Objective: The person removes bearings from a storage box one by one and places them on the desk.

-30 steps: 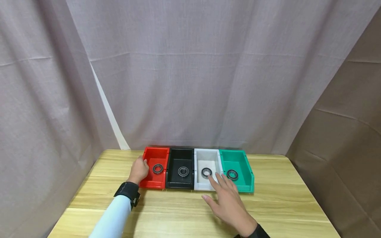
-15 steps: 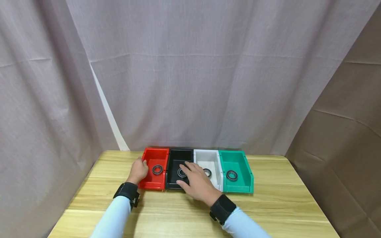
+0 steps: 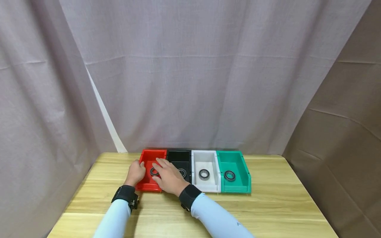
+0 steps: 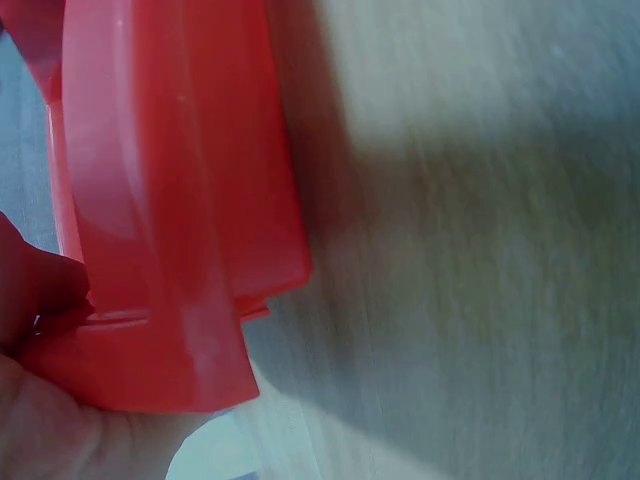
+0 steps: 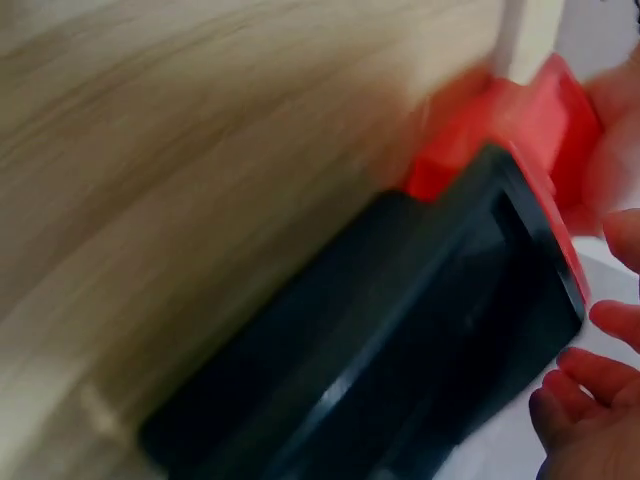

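right hand [image 3: 171, 178] has shifted to the red bin [image 3: 148, 187] — fingers spread over its right side; both hands are now there. left hand [image 3: 135, 172] pinches its left wall. ring bearing [image 3: 151, 172] lies inside the red bin.

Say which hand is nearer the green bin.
Right. The right hand is over the black bin and red bin, left of the green bin; the left hand grips the red bin's left side, farther off.
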`<state>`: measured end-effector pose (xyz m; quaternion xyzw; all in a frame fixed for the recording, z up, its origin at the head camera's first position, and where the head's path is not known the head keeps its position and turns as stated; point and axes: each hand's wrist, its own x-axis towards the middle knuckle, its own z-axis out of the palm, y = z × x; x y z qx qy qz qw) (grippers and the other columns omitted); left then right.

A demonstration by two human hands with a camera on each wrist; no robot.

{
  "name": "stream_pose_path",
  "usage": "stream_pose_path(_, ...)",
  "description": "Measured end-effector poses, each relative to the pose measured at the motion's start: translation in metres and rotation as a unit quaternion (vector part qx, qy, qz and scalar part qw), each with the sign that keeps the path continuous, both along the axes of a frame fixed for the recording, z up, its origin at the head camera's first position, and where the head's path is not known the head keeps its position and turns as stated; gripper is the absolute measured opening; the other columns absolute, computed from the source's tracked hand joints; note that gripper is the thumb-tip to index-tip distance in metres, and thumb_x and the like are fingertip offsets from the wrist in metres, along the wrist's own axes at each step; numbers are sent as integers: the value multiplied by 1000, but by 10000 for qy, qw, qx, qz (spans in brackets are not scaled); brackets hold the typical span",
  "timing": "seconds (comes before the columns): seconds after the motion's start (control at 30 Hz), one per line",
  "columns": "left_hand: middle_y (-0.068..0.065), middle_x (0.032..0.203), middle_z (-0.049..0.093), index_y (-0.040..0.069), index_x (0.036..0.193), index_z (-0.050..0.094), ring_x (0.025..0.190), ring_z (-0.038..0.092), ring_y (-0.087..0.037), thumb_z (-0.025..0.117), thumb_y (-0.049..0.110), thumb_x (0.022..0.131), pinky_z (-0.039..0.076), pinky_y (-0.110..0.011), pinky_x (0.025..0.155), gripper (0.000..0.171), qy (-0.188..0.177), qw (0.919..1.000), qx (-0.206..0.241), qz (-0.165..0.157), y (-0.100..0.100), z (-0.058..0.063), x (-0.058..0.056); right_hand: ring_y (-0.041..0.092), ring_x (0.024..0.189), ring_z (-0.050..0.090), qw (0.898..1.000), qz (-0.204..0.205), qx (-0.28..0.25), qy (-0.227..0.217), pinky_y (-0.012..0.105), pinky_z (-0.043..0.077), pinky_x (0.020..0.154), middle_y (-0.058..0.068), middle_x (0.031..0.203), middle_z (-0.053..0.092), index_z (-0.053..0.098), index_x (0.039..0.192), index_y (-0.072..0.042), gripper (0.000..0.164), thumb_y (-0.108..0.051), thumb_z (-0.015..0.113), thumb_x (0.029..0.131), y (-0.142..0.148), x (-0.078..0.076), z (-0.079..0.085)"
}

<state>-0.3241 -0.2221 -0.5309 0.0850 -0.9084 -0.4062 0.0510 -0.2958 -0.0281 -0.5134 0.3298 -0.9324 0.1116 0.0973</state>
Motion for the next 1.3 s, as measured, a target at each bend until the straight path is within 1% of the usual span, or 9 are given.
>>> stream_pose_path(0.2, -36, 110, 68, -14, 114, 59, 100, 68, -47, 46, 10, 109, 57, -57, 89, 28, 109, 9999, 17, -31, 1, -5, 1, 19, 157, 46, 9956, 108, 906, 229, 35, 33, 132, 3, 167, 50, 55, 157, -17, 58, -43, 63, 105, -22, -7, -13)
stream_pose_path(0.43, -34, 109, 68, -14, 116, 58, 99, 68, -44, 45, 11, 109, 57, -54, 86, 29, 150, 9997, 210, 2, 0, -9, 4, 14, 149, 52, 9851, -344, 1686, 37, 33, 37, 126, -5, 163, 56, 56, 156, -28, 65, -50, 72, 97, -43, -19, -10)
stream_pose_path(0.5, -34, 111, 69, -14, 117, 58, 100, 68, -44, 46, 10, 109, 58, -56, 89, 28, 141, 9996, 250, -14, -1, -10, 5, 12, 142, 58, 9795, -441, 1968, 19, 32, 38, 122, -7, 156, 62, 61, 150, -29, 61, -50, 74, 95, -50, -22, -9)
stream_pose_path(0.6, -34, 113, 69, -12, 119, 58, 102, 68, -44, 46, 9, 109, 57, -58, 94, 27, 85, 9997, 249, -4, -3, -12, 6, 10, 126, 66, 9719, -540, 2292, 59, 32, 40, 114, -10, 136, 73, 72, 132, -31, 43, -47, 76, 92, -59, -25, -11)
stream_pose_path(0.7, -33, 112, 69, -11, 119, 58, 100, 67, -43, 47, 9, 109, 56, -57, 93, 25, 70, 9997, 235, 33, -4, -12, 6, 9, 113, 67, 9687, -625, 2396, 150, 31, 40, 110, -12, 116, 77, 78, 110, -33, 22, -42, 77, 91, -67, -26, -11)
stream_pose_path(0.8, -32, 111, 69, -11, 119, 58, 99, 66, -42, 47, 10, 109, 56, -55, 91, 25, 64, 9996, 257, 37, -4, -11, 6, 7, 112, 68, 9670, -738, 2435, 157, 32, 39, 116, -11, 113, 77, 80, 104, -33, 13, -39, 75, 93, -70, -26, -11)
stream_pose_path(0.97, -32, 115, 68, -11, 123, 57, 101, 66, -41, 46, 10, 110, 56, -54, 92, 27, -22, 9993, 374, 14, -2, -9, 6, 7, 111, 69, 9664, -857, 2419, 157, 32, 39, 117, -11, 112, 77, 79, 104, -33, 12, -36, 74, 95, -70, -27, -10)
stream_pose_path(1.13, -32, 115, 68, -11, 124, 56, 101, 66, -41, 46, 12, 110, 56, -54, 91, 29, -79, 9992, 391, 33, -2, -7, 2, 9, 116, 69, 9671, -801, 2412, 79, 35, 37, 124, -10, 118, 78, 80, 108, -32, 14, -34, 74, 96, -70, -30, -10)
stream_pose_path(1.3, -31, 115, 68, -10, 124, 56, 100, 65, -39, 46, 14, 110, 56, -51, 89, 29, -79, 9991, 418, -6, -4, -9, -3, 11, 114, 70, 9676, -754, 2408, 106, 37, 37, 125, -8, 116, 79, 80, 108, -30, 14, -33, 74, 96, -68, -33, -11)
